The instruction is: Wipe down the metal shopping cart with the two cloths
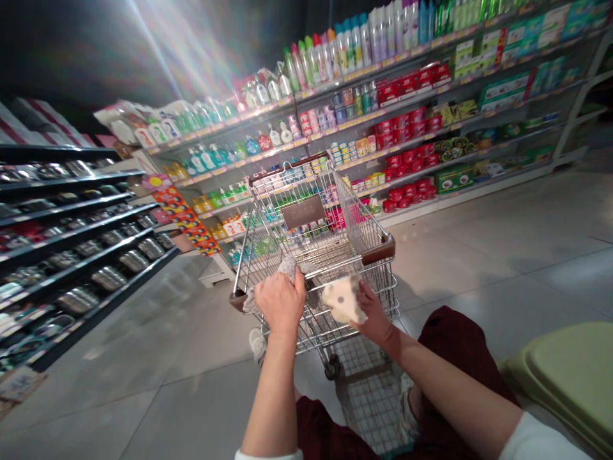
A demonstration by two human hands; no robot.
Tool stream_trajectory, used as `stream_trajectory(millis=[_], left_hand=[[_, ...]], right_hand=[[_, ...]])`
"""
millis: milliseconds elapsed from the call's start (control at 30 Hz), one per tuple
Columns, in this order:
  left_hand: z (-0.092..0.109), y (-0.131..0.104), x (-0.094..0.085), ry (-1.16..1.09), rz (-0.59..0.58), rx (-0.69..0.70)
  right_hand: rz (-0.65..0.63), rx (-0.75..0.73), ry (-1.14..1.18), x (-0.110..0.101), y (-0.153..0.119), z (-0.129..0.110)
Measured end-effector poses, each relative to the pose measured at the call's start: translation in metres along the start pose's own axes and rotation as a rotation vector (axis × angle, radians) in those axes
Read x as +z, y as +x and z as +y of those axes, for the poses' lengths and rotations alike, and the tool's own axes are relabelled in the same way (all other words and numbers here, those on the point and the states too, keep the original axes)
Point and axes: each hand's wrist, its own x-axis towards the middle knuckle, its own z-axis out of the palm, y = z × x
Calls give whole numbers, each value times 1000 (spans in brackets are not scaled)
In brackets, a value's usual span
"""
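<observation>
A metal wire shopping cart with brown corner caps stands before me. My left hand is closed over a grey speckled cloth at the cart's near rim, bunched towards the left corner cap. Just below that rim, my right hand grips a cream-coloured cloth with a dark round spot, close against the wire end of the cart. The fingertips of my left hand are partly hidden. A brown panel is fixed inside the basket.
Shelves of bottles, jars and boxes run behind the cart. Metal pots fill the shelving on the left. A pale green rounded plastic item stands by my right side. My knees and shoes flank the cart's near wheel.
</observation>
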Motion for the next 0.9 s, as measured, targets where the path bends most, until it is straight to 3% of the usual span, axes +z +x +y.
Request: stream_trajectory(millis=[100, 167, 300, 400, 500, 600, 800, 900], left_hand=[[0, 1, 1, -5, -4, -2], [0, 0, 2, -11, -7, 0], [0, -2, 3, -9, 11, 11], [0, -4, 3, -4, 29, 18], [1, -8, 3, -8, 34, 15], [3, -15, 7, -50, 62, 5], [8, -46, 28, -272, 299, -12], [10, -66, 39, -348, 339, 30]], right_hand=[[61, -87, 46, -7, -17, 0], [100, -79, 23, -24, -10, 4], [346, 22, -199, -74, 37, 32], [256, 187, -235, -97, 75, 64], [166, 211, -121, -96, 94, 84], [191, 236, -16, -87, 93, 87], [282, 215, 8, -83, 88, 83], [283, 202, 16, -83, 88, 85]])
